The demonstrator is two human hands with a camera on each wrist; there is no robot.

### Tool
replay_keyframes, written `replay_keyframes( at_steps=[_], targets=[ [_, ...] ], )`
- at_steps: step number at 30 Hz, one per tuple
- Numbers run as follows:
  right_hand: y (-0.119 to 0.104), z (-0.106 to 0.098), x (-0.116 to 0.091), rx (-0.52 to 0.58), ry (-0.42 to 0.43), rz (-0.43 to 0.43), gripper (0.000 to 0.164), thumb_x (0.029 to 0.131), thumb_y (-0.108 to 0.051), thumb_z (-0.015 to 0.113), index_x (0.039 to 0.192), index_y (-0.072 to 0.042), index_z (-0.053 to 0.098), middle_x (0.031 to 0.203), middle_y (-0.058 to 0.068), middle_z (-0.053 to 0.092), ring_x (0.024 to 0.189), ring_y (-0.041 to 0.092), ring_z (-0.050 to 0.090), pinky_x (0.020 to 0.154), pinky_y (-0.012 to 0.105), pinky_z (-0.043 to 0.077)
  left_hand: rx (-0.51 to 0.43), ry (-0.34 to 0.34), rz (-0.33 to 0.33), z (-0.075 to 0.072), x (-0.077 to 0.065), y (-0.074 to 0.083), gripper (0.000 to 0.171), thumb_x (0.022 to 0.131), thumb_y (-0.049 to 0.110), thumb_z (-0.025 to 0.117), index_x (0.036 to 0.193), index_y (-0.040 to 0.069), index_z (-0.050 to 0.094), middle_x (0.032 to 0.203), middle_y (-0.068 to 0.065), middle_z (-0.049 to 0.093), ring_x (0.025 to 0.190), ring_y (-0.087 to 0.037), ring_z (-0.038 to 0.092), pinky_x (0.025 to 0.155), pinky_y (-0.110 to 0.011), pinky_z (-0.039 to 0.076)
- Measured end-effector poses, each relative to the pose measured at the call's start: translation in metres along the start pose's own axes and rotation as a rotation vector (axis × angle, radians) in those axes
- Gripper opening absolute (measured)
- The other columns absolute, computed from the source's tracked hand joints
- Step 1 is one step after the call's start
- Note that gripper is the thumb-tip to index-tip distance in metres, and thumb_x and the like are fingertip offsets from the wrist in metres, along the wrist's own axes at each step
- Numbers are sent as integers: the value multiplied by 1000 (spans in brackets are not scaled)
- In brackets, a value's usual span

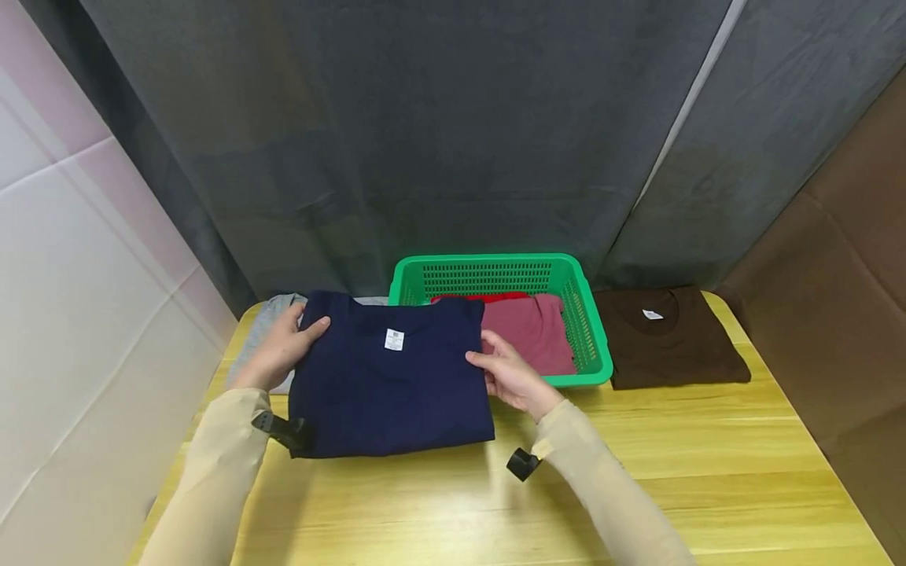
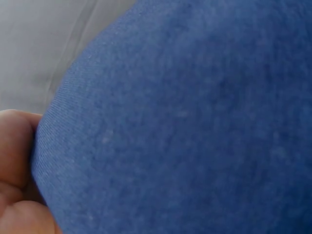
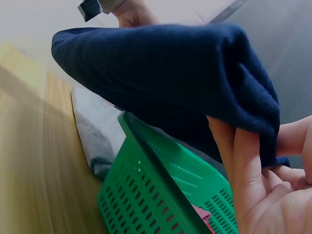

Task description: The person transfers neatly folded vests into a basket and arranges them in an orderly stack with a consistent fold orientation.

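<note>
A folded navy T-shirt (image 1: 385, 385) with a white neck label is held up between both hands, above the table and in front of a green basket (image 1: 602, 358). My left hand (image 1: 279, 346) grips its left edge, thumb on top. At the right edge my right hand (image 1: 511, 376) pinches the cloth between thumb and fingers; the right wrist view shows the fingers (image 3: 247, 163) under the folded layers. Navy cloth (image 2: 180, 122) fills most of the left wrist view. Inside the basket lie a folded pink garment (image 1: 527, 330) and a red one (image 1: 495, 298), partly hidden by the T-shirt.
A folded dark brown T-shirt (image 1: 672, 342) lies right of the basket on the wooden table (image 1: 679, 464). Grey folded cloth (image 1: 262, 334) is at the left, partly covered by the navy one. A dark grey curtain (image 1: 425, 141) hangs behind, with a white wall (image 1: 92, 275) at the left.
</note>
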State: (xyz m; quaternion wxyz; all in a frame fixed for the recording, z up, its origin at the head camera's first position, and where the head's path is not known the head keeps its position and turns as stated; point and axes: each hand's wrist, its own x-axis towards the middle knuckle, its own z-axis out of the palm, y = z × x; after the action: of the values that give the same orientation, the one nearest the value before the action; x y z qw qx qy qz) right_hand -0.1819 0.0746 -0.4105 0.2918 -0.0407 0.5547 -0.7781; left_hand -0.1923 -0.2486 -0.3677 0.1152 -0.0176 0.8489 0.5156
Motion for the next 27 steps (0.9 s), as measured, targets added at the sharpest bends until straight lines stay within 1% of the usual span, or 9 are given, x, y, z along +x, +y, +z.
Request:
replay_keyframes(
  at_steps=[4, 9, 13, 18, 20, 22, 24, 26, 27],
  targets=[
    [-1, -5, -2, 0, 12, 2, 41, 94, -6, 44, 132, -8, 26, 82, -3, 64, 60, 8, 63, 56, 23, 52, -25, -5, -15, 5, 3, 3, 61, 96, 35, 41, 137, -4, 19, 134, -28, 29, 114, -39, 42, 96, -49, 37],
    [-2, -12, -5, -14, 36, 7, 43, 94, -6, 44, 133, -8, 25, 77, -4, 63, 55, 6, 60, 52, 21, 50, -33, -1, -13, 11, 7, 6, 57, 96, 34, 41, 134, -4, 22, 130, -27, 33, 107, -36, 47, 88, -42, 43],
    [-4, -17, -7, -48, 66, 27, 56, 94, -9, 45, 141, -9, 14, 70, -6, 59, 50, 4, 55, 48, 18, 45, -46, 1, -3, 16, 11, 7, 56, 96, 34, 41, 133, -4, 24, 129, -26, 34, 107, -35, 47, 88, -40, 42],
    [-7, -26, -8, -76, 94, 33, 60, 94, -10, 45, 143, -9, 10, 67, -7, 58, 48, 3, 53, 46, 17, 42, -86, -1, -2, 23, 15, 11, 53, 96, 31, 42, 130, -4, 25, 126, -25, 37, 96, -24, 52, 81, -32, 45],
    [-8, -29, -8, -79, 113, 39, 62, 94, -10, 45, 144, -10, 9, 75, -6, 57, 49, 3, 52, 46, 17, 43, -97, -5, -1, 25, 16, 13, 52, 96, 31, 42, 130, -4, 25, 124, -25, 38, 91, -20, 54, 76, -29, 46],
    [-8, -32, -10, -94, 131, 48, 63, 94, -11, 45, 145, -12, 7, 98, -1, 52, 48, 2, 49, 47, 16, 41, -88, -5, -1, 28, 18, 16, 52, 96, 31, 43, 130, -4, 25, 124, -24, 39, 90, -19, 54, 76, -28, 46],
    [-9, -35, -11, -109, 146, 54, 66, 94, -12, 46, 146, -13, 4, 122, 8, 36, 47, 1, 45, 47, 16, 39, -80, -6, -6, 31, 19, 18, 52, 96, 32, 42, 130, -3, 26, 125, -24, 39, 92, -22, 53, 77, -30, 46],
    [-11, -38, -13, -128, 140, 55, 68, 94, -13, 45, 146, -13, 2, 131, 11, 20, 46, 2, 40, 47, 16, 35, -81, -6, -14, 33, 21, 20, 52, 96, 32, 42, 131, -3, 26, 126, -24, 38, 97, -27, 52, 81, -34, 46],
    [-12, -39, -13, -136, 141, 53, 67, 94, -14, 45, 146, -13, 2, 131, 11, 19, 46, 2, 39, 47, 16, 34, -81, -3, -16, 35, 21, 21, 52, 96, 31, 42, 131, -3, 26, 126, -24, 38, 99, -28, 51, 83, -35, 45]
  ],
)
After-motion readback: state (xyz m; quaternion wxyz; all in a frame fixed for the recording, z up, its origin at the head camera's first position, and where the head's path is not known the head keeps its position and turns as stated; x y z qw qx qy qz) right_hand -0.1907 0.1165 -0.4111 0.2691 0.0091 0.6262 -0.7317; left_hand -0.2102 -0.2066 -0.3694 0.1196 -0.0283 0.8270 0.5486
